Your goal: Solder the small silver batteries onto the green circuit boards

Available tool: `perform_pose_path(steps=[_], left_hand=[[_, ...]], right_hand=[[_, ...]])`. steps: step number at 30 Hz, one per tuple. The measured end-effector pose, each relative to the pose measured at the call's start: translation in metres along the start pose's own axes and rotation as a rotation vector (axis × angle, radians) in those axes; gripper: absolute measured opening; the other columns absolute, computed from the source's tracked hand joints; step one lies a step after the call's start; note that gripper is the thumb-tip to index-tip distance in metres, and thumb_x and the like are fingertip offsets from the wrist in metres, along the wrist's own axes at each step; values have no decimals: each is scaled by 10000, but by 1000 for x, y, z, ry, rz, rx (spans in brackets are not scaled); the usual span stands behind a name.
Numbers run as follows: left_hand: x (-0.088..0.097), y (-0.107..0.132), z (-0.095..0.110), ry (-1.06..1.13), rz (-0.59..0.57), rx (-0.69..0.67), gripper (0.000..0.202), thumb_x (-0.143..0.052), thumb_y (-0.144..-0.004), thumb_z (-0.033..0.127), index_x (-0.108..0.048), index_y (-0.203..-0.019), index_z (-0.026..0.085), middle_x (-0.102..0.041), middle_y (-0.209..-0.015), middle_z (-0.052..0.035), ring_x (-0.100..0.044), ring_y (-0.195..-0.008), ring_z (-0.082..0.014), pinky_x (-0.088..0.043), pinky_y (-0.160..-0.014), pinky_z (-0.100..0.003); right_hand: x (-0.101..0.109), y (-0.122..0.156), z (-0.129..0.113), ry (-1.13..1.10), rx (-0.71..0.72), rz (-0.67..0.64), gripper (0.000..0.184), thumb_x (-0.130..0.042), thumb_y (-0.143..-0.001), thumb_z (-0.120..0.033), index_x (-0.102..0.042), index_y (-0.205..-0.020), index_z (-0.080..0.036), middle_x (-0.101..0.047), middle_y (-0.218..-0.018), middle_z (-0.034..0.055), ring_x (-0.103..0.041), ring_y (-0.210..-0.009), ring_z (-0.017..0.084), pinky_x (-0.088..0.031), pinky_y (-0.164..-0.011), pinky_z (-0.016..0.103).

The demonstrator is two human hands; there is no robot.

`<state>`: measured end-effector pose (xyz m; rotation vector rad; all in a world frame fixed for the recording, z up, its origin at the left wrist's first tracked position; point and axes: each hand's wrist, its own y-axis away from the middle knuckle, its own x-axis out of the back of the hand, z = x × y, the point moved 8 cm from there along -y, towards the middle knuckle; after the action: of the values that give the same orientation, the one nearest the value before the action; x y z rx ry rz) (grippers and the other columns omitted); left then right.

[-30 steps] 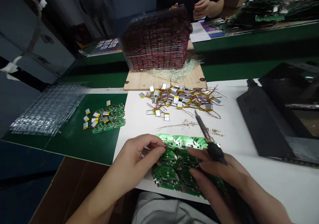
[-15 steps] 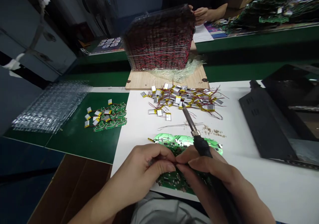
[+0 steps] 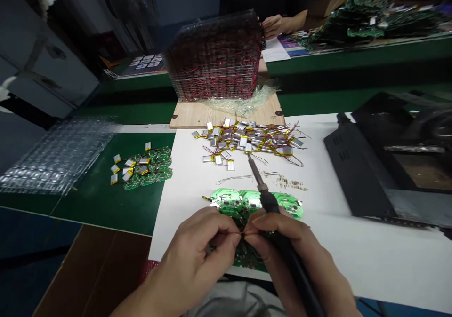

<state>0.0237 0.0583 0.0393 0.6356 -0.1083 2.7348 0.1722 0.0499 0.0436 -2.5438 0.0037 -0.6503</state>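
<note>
My left hand (image 3: 197,253) and my right hand (image 3: 289,256) meet over a green circuit board panel (image 3: 254,202) on the white sheet (image 3: 335,241). Both pinch a thin red wire (image 3: 242,233) between their fingertips. The left hand also seems to hold a small battery, mostly hidden. In my right hand lies a black soldering iron (image 3: 268,199), its tip pointing away towards a heap of small silver batteries (image 3: 247,140) with red wires.
A smaller pile of boards and batteries (image 3: 143,166) lies on the green mat at left, beside clear plastic trays (image 3: 60,152). A stack of trays with red wiring (image 3: 215,56) stands on a wooden board. A black metal housing (image 3: 384,157) sits at right. Another person's hand (image 3: 271,25) works across the bench.
My two hands came together from apart and now pinch the red wire. The soldering iron swung left, its tip now nearer the battery heap.
</note>
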Motion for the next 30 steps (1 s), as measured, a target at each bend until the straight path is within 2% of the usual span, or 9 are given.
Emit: perform_pose_path(steps=[4, 7, 11, 14, 16, 18, 24, 28, 30], left_hand=[[2, -4, -4, -6, -33, 41, 144, -545, -954, 180, -601, -829, 224, -565, -749, 19, -545, -694, -127, -428, -614, -229], [13, -8, -12, -24, 29, 67, 167, -527, -970, 226, -594, -818, 224, -573, -754, 4, -558, -712, -149, -447, -620, -242], [25, -12, -26, -48, 152, 111, 156, -541, -953, 255, -644, -838, 234, -618, -950, -49, -594, -788, -170, -396, -485, -214], [24, -14, -35, -58, 200, 157, 136, -565, -912, 219, -647, -805, 235, -613, -1224, -70, -631, -940, -196, -303, -398, -195], [18, -16, -37, -49, 173, 137, 127, -567, -892, 183, -624, -789, 231, -621, -1296, -71, -628, -1084, -234, -359, -440, -193], [14, -17, -40, -43, 143, 121, 117, -563, -888, 159, -609, -808, 230, -648, -1287, -74, -628, -1121, -247, -453, -547, -218], [15, -18, -40, -75, 141, 92, 129, -538, -915, 150, -603, -844, 235, -660, -1265, -61, -620, -1143, -223, -512, -815, -288], [15, -20, -36, -81, 142, 66, 133, -541, -909, 132, -603, -841, 229, -666, -1231, -54, -629, -1119, -208, -501, -879, -296], [16, -20, -36, -64, 154, 81, 141, -535, -910, 133, -607, -833, 225, -665, -1224, -58, -629, -1119, -210, -514, -808, -272]], right_hand=[[0, 1, -4, 50, -10, 13, 240, -568, -917, -97, -564, -1080, -272, -626, -816, -8, -683, -768, 151, -570, -649, 237], [19, 0, -1, 113, -66, 77, 243, -576, -941, -127, -599, -1132, -276, -703, -930, 14, -713, -856, 152, -589, -737, 232], [67, 13, 41, 305, -367, 286, 345, -615, -968, -360, -635, -1311, -328, -769, -845, -27, -746, -834, 177, -578, -774, 255], [85, 23, 76, 317, -437, 339, 370, -685, -886, -500, -719, -1220, -343, -770, -956, -19, -737, -914, 200, -561, -822, 277], [86, 27, 96, 257, -469, 325, 319, -690, -873, -504, -759, -1132, -330, -757, -1046, -8, -722, -963, 205, -550, -868, 297], [86, 30, 110, 229, -517, 321, 307, -703, -857, -502, -761, -1096, -317, -761, -1009, -4, -722, -918, 200, -557, -827, 305], [84, 34, 119, 231, -571, 308, 326, -744, -806, -534, -759, -1034, -302, -781, -997, 7, -730, -910, 209, -562, -787, 301], [83, 36, 121, 215, -591, 315, 365, -754, -778, -563, -770, -1018, -288, -787, -945, 17, -739, -872, 228, -566, -730, 309], [83, 37, 120, 206, -605, 329, 362, -743, -780, -569, -769, -1014, -294, -783, -927, 11, -739, -858, 225, -562, -735, 310]])
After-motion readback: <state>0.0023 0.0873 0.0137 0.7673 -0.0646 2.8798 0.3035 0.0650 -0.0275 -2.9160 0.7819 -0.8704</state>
